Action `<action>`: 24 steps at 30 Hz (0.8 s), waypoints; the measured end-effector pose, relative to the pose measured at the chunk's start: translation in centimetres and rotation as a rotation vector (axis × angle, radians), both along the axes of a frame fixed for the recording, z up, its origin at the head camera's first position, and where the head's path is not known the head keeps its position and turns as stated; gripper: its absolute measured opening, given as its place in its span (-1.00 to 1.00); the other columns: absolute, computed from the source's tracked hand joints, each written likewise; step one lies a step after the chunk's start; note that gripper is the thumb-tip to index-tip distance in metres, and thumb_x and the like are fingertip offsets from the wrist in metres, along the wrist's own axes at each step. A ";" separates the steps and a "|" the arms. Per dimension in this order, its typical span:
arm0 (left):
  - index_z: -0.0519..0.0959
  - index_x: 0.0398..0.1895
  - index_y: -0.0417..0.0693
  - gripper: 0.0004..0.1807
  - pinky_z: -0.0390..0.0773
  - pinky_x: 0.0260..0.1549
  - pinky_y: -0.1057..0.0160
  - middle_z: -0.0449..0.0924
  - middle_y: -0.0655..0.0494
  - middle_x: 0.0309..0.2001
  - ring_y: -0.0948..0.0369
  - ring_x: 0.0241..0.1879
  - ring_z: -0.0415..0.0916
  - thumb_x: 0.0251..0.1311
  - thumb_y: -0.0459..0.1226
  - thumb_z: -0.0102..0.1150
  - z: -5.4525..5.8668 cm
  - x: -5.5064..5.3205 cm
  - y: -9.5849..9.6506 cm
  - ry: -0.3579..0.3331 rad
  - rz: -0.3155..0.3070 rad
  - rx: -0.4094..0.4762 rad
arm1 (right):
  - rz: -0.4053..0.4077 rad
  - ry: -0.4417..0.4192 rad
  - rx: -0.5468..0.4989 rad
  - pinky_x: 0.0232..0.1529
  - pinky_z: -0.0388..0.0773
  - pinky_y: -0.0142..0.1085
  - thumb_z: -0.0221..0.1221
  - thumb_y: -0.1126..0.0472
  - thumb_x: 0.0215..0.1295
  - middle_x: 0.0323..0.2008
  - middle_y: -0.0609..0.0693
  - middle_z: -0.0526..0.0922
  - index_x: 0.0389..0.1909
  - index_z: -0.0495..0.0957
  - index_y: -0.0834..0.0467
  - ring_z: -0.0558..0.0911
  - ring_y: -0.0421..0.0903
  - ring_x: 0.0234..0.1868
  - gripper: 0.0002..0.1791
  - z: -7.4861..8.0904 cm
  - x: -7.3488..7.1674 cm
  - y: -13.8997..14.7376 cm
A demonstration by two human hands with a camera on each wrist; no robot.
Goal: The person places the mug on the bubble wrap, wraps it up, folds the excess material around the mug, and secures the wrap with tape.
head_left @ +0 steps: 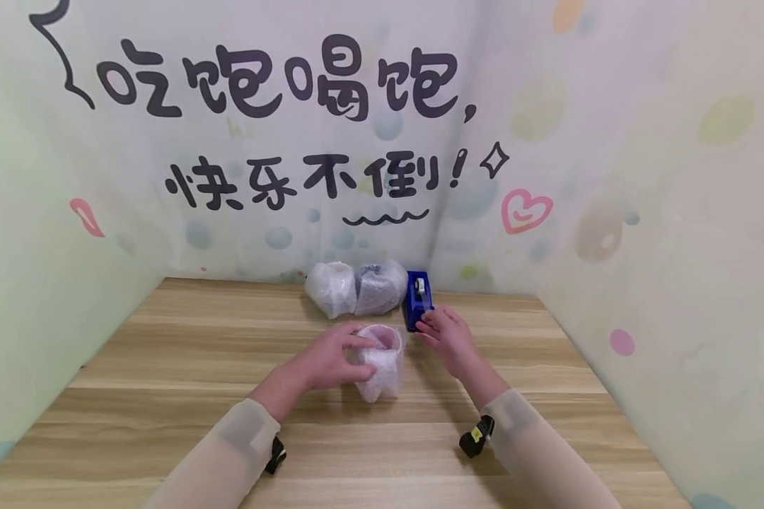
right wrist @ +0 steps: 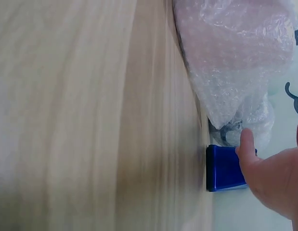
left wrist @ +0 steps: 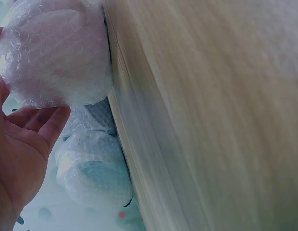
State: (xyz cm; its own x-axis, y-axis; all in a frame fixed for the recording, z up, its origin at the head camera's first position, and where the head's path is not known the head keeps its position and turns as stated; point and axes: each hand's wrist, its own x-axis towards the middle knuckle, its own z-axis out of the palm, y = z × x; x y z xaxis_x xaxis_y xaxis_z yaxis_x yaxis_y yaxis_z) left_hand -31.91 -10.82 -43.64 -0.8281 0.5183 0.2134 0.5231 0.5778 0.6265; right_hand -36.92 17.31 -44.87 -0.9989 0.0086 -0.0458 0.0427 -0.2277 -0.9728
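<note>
My left hand [head_left: 335, 357] grips a pink cup wrapped in bubble wrap [head_left: 383, 371], thumb on the near side and fingers behind. The wrapped cup stands on the table, its round opening facing up. In the left wrist view, the fingers of the left hand [left wrist: 23, 159] lie against the bubble wrap [left wrist: 57, 57]. My right hand [head_left: 447, 338] is at the near end of a blue tape dispenser [head_left: 418, 300], fingertips right at its cutting edge. Thumb and finger of the right hand [right wrist: 276, 175] stand apart in the right wrist view, beside the dispenser [right wrist: 226, 168].
Two more bubble-wrapped bundles, a whitish one [head_left: 332, 288] and a greyer one [head_left: 380, 286], sit against the back wall, left of the dispenser. The wooden table [head_left: 184, 396] is bounded by printed walls [head_left: 643, 212] at the back and sides.
</note>
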 end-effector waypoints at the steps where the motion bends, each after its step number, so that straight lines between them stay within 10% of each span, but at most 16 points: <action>1: 0.76 0.30 0.01 -0.40 0.43 0.54 -0.26 0.50 -0.16 0.53 -0.18 0.52 0.44 0.21 0.02 0.48 0.0 0.0 0.0 -0.001 0.000 0.002 | 0.013 -0.004 -0.017 0.32 0.72 -0.02 0.02 0.27 0.62 -0.14 -0.01 0.61 -0.24 0.50 0.08 0.77 -0.05 0.03 -0.83 0.0 0.0 0.1; 24: 0.75 0.31 -0.01 -0.39 0.42 0.53 -0.26 0.51 -0.18 0.52 -0.21 0.51 0.44 0.21 0.02 0.48 -0.1 -0.1 0.0 0.014 0.010 -0.013 | 0.145 0.029 -0.107 0.44 0.56 -0.03 -0.07 0.33 0.58 0.07 0.10 0.44 -0.43 0.48 -0.01 0.59 0.08 0.08 -0.66 -0.3 0.3 0.6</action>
